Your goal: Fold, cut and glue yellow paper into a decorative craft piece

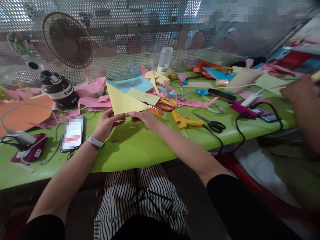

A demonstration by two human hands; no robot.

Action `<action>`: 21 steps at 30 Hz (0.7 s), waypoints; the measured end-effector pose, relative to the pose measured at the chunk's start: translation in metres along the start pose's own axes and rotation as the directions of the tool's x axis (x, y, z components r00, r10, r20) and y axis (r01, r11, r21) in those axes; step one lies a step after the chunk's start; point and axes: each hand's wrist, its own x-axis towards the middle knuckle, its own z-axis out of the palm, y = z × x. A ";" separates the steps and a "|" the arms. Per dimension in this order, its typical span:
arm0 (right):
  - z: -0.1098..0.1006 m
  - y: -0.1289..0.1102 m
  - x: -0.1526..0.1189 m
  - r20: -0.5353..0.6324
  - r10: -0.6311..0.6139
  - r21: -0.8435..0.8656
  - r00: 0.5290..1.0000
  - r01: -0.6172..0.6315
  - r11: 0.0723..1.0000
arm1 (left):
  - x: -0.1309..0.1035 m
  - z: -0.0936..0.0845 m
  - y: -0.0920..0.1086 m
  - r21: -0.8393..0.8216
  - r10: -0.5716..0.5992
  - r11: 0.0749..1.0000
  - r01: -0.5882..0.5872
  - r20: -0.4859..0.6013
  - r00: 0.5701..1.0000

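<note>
A piece of pale yellow paper (122,100) is held up over the green table, its pointed corner rising to the upper left. My left hand (109,122) pinches its lower edge, a pale wristband on that wrist. Close beside it, my right hand (145,118) pinches the same edge, fingertips nearly meeting those of the left. Just behind the right hand lie red-and-yellow-handled scissors (167,104), their blades partly over another yellow sheet. A yellow hot glue gun (186,121) rests to the right, and black-handled scissors (215,125) lie past it.
A phone (73,134) and a purple power strip (30,148) sit at left. Behind stand a black bottle (60,90) and a fan (68,40). Coloured paper scraps (92,101) line the back. Another power strip (245,110) with cables lies at right, near another person's arm (306,106).
</note>
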 end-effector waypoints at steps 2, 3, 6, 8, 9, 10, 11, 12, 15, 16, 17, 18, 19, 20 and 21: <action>-0.001 0.001 0.001 0.012 0.002 0.001 1.000 -0.002 1.000 | 0.001 -0.001 0.000 0.012 -0.007 1.000 0.007 0.009 1.000; -0.002 0.002 0.002 0.015 0.006 -0.004 1.000 -0.006 1.000 | 0.001 -0.001 0.000 0.019 -0.013 1.000 0.013 0.015 1.000; -0.005 0.006 0.004 0.027 0.012 -0.023 1.000 -0.011 1.000 | 0.001 -0.001 0.001 0.032 -0.026 0.999 0.025 0.020 0.999; -0.006 0.008 0.005 0.038 0.005 -0.026 0.999 -0.004 1.000 | 0.001 -0.001 0.001 0.033 -0.021 0.999 0.021 0.014 1.000; -0.006 0.008 0.006 0.041 0.004 -0.025 0.999 -0.003 1.000 | 0.001 -0.001 0.001 0.031 -0.019 0.999 0.019 0.010 1.000; -0.006 0.008 0.006 0.043 0.004 -0.021 0.999 -0.003 1.000 | 0.001 -0.001 0.002 0.030 -0.019 0.999 0.019 0.007 1.000; -0.006 0.008 0.006 0.038 0.006 -0.016 0.999 -0.005 1.000 | 0.001 -0.001 0.002 0.028 -0.021 0.999 0.021 0.004 1.000; -0.006 0.007 0.006 0.032 0.011 -0.015 0.999 -0.011 1.000 | 0.002 -0.001 0.002 0.026 -0.025 0.999 0.025 0.001 1.000; -0.005 0.004 0.007 0.002 0.017 -0.021 1.000 -0.017 1.000 | 0.003 -0.002 0.003 0.016 -0.028 0.999 0.028 -0.008 1.000; -0.006 0.003 0.007 -0.010 0.012 -0.022 1.000 -0.012 1.000 | 0.004 -0.003 0.003 0.013 -0.025 1.000 0.025 -0.012 1.000; -0.006 0.002 0.007 -0.019 0.006 -0.021 1.000 -0.006 1.000 | 0.005 -0.004 0.003 0.012 -0.022 1.000 0.023 -0.015 1.000; -0.006 0.001 0.008 -0.024 -0.003 -0.017 1.000 0.003 1.000 | 0.006 -0.006 0.003 0.013 -0.020 1.000 0.020 -0.016 1.000; -0.007 0.001 0.009 -0.026 -0.014 -0.012 1.000 0.013 1.000 | 0.006 -0.007 0.003 0.015 -0.019 1.000 0.020 -0.019 1.000; -0.009 0.000 0.010 -0.024 -0.022 -0.010 0.999 0.022 1.000 | 0.007 -0.009 0.003 0.017 -0.019 1.000 0.020 -0.024 1.000; -0.011 -0.001 0.011 -0.025 -0.027 -0.008 0.999 0.027 1.000 | 0.008 -0.011 0.003 0.017 -0.018 1.000 0.018 -0.032 0.999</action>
